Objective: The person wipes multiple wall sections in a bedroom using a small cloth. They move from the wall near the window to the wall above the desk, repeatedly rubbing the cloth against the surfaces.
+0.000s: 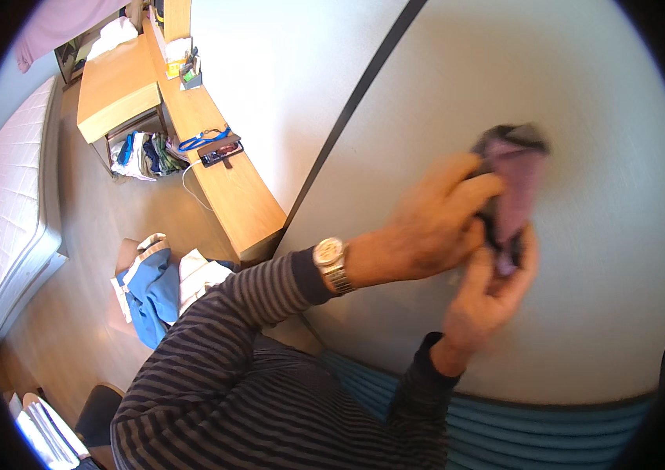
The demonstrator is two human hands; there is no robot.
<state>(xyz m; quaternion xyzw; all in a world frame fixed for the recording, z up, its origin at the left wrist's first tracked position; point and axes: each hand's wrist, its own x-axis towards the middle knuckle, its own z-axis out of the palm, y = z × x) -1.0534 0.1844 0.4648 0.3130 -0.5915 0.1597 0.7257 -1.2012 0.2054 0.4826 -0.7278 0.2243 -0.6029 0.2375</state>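
Observation:
Both my hands are on a small purple and dark grey cloth piece [522,180], bunched and partly blurred, so its exact kind is unclear. My left hand [430,223], with a gold-toned watch [330,254] at the wrist, has its fingers closed on the cloth's left side. Below it, my right hand [493,294] grips the cloth's narrow lower end between thumb and fingers. The cloth is held up in front of a smooth pale grey surface [598,258]. My fingers hide part of it.
At the left are a bare mattress [15,204] and a wooden desk [117,82] with folded clothes [147,154] beneath. A long wooden shelf [242,196] carries a phone-like dark item [221,150]. Blue and white clothing [152,290] lies on the floor. Teal ribbed fabric [528,427] runs along the bottom.

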